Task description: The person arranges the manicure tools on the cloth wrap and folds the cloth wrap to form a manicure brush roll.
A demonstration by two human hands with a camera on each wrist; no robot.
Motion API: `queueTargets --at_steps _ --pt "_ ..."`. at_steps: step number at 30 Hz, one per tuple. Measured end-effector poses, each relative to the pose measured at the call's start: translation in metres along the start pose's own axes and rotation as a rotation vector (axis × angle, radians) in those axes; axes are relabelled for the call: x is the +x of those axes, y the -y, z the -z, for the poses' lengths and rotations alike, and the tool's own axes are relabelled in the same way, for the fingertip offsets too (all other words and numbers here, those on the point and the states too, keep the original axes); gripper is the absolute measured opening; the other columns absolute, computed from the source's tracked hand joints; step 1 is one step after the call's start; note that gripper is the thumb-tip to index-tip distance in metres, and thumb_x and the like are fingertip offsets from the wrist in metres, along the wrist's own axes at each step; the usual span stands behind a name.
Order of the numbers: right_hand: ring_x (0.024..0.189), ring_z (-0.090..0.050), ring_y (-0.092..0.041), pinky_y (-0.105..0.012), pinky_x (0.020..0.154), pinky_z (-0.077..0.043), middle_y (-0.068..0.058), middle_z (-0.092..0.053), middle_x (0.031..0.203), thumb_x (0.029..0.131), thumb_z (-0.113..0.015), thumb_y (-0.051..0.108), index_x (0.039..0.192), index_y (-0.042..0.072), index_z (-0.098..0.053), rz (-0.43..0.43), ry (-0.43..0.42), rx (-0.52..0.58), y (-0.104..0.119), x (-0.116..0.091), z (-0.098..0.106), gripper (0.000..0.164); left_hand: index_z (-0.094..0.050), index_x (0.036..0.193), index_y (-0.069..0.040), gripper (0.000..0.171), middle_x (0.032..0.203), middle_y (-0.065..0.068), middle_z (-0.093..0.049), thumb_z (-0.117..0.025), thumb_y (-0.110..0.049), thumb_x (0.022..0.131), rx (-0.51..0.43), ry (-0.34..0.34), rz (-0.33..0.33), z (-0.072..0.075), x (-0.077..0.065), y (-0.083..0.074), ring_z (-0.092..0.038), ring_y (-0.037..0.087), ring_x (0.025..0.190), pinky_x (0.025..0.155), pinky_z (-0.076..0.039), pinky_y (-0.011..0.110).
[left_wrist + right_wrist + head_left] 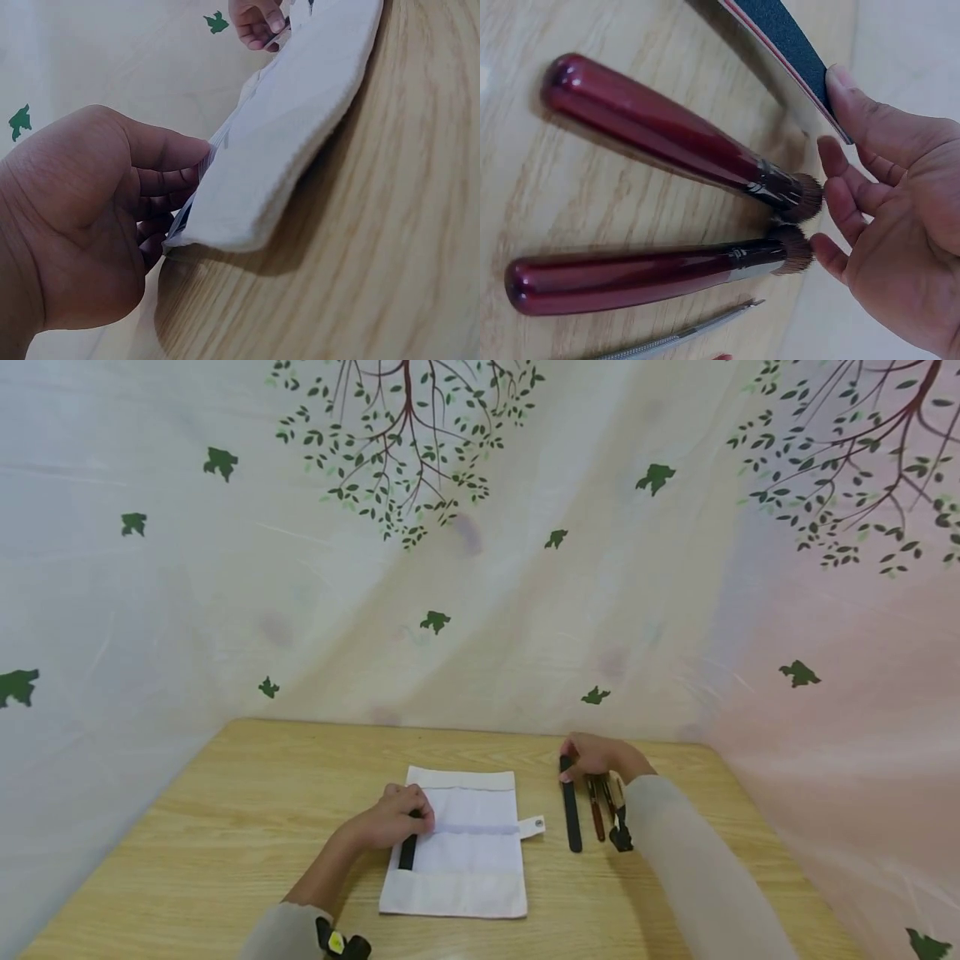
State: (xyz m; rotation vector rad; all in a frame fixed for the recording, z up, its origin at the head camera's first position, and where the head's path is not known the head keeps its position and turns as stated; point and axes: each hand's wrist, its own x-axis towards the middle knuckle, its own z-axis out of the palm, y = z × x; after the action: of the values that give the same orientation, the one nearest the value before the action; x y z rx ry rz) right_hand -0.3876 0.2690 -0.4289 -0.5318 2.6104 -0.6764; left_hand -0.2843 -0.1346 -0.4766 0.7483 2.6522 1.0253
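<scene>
A white fabric pouch (472, 852) lies unfolded on the table, with a pocket along its near side. On its left edge is my left hand (396, 817), its thumb and fingers pinching a flat black strip (407, 853) whose near end goes down into the pocket. In the left wrist view, the thumb is right at the pouch's edge (247, 172). To the right of the pouch, my right hand (596, 756) pinches the far end of a black nail file (572, 818). The file's pale and pink layered side shows in the right wrist view, tilted up off the table there.
Two makeup brushes with dark red handles (645, 127) lie beside the right hand, bristles toward its fingers. Next to them is a thin silver metal tool (682, 337). A snap tab (532, 827) sticks out from the pouch's right side. A leaf-patterned curtain (495, 668) hangs behind the table.
</scene>
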Motion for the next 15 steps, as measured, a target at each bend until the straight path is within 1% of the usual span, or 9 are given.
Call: queueTargets --at_steps 3,4,6,8,12,15 --pt "0.099 -0.054 -0.027 -0.043 0.089 -0.048 -0.014 -0.056 0.110 0.091 -0.079 0.014 0.119 -0.003 -0.051 0.008 -0.039 0.064 -0.0001 0.0000 0.0009 0.043 -0.067 0.084 -0.018 0.014 0.096 -0.004 -0.053 -0.064 -0.014 0.096 0.002 0.000 -0.003 0.0001 0.0002 -0.0004 -0.036 0.029 0.111 0.091 -0.029 0.047" --pt "0.103 -0.055 -0.027 -0.044 0.092 -0.048 -0.014 -0.056 0.114 0.091 -0.079 0.014 0.122 -0.002 -0.050 0.011 -0.062 0.082 -0.0003 -0.0002 0.0014 0.045 -0.068 0.084 -0.018 0.014 0.096 -0.004 -0.053 -0.064 -0.014 0.096 0.004 0.000 -0.006 0.0002 0.0003 -0.0006 -0.036 0.029 0.112 0.091 -0.028 0.047" --pt "0.108 -0.057 -0.030 -0.046 0.095 -0.049 -0.016 -0.057 0.118 0.092 -0.077 0.014 0.124 -0.002 -0.050 0.037 -0.102 0.112 -0.0005 0.0000 0.0022 0.044 -0.067 0.084 -0.018 0.014 0.096 -0.005 -0.053 -0.063 -0.014 0.097 0.005 0.000 -0.008 -0.0001 0.0004 -0.0001 -0.036 0.029 0.112 0.091 -0.028 0.047" --pt "0.110 -0.058 -0.033 -0.048 0.095 -0.049 -0.018 -0.057 0.118 0.094 -0.075 0.012 0.124 -0.003 -0.050 0.087 -0.134 0.152 0.0000 0.0003 0.0028 0.042 -0.067 0.084 -0.018 0.014 0.096 -0.004 -0.053 -0.063 -0.014 0.097 0.001 -0.001 -0.009 -0.0004 0.0003 0.0005 -0.036 0.029 0.111 0.091 -0.028 0.048" --pt "0.108 -0.059 -0.032 -0.045 0.091 -0.050 -0.020 -0.054 0.117 0.095 -0.072 0.007 0.125 -0.004 -0.050 0.143 -0.179 0.276 0.0015 -0.0005 0.0027 0.039 -0.067 0.084 -0.017 0.013 0.095 -0.005 -0.053 -0.063 -0.014 0.096 -0.008 -0.012 -0.016 -0.0010 -0.0003 0.0016 -0.036 0.029 0.110 0.091 -0.028 0.046" --pt "0.103 -0.060 -0.029 -0.045 0.089 -0.052 -0.020 -0.052 0.120 0.097 -0.069 0.006 0.128 -0.004 -0.048 0.151 -0.210 0.381 0.0031 -0.0021 0.0013 0.039 -0.067 0.084 -0.017 0.013 0.095 -0.005 -0.053 -0.064 -0.013 0.096 -0.010 -0.020 -0.019 -0.0011 -0.0006 0.0011 -0.036 0.028 0.110 0.091 -0.028 0.045"
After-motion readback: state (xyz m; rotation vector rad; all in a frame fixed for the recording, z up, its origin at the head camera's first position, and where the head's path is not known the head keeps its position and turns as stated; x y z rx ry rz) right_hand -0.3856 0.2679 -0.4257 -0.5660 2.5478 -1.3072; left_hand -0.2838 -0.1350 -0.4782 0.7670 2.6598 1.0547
